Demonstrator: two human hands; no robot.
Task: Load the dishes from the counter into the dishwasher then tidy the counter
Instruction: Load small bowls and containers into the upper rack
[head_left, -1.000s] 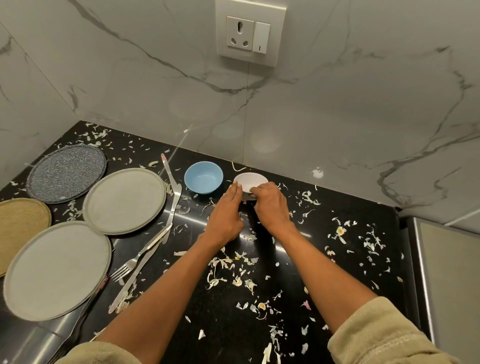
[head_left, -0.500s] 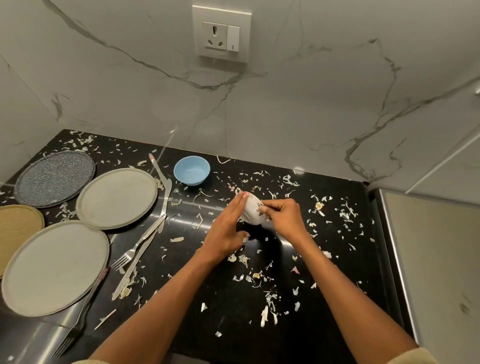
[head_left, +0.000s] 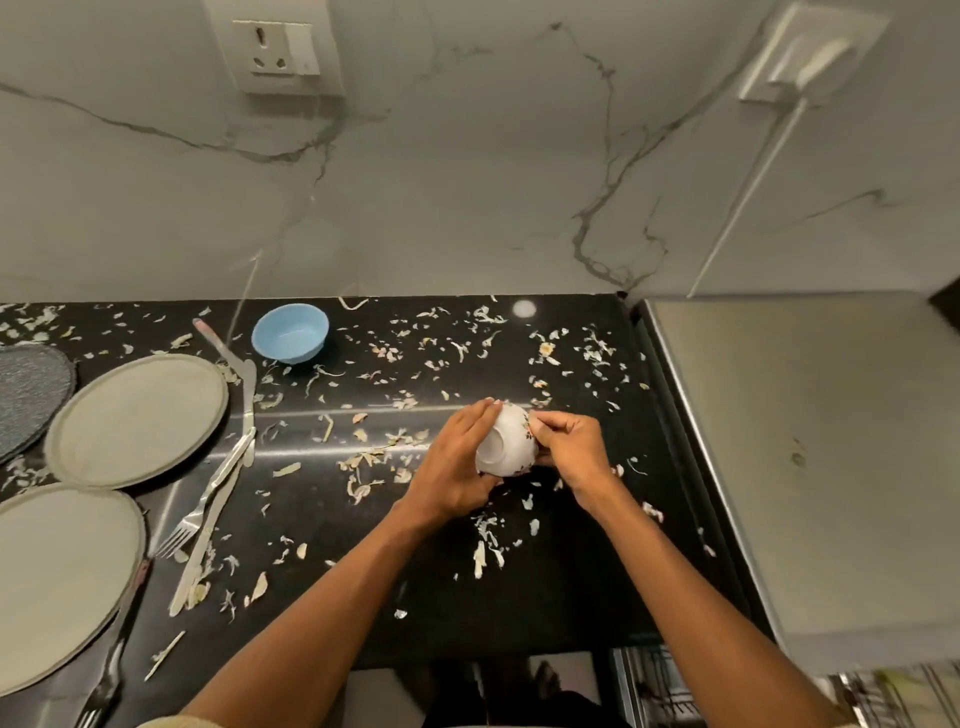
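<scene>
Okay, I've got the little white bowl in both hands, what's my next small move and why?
Probably carry the small white floral bowl down to the dishwasher rack: both hands, left and right, already grip it, tipped, above the black counter.

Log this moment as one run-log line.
left hand: holds white bowl | right hand: holds bowl rim | bowl: tipped, base towards camera, above counter | blue bowl: on counter

Bare forearms, with a cream sleeve (head_left: 171, 721) edge showing at the left elbow.
</scene>
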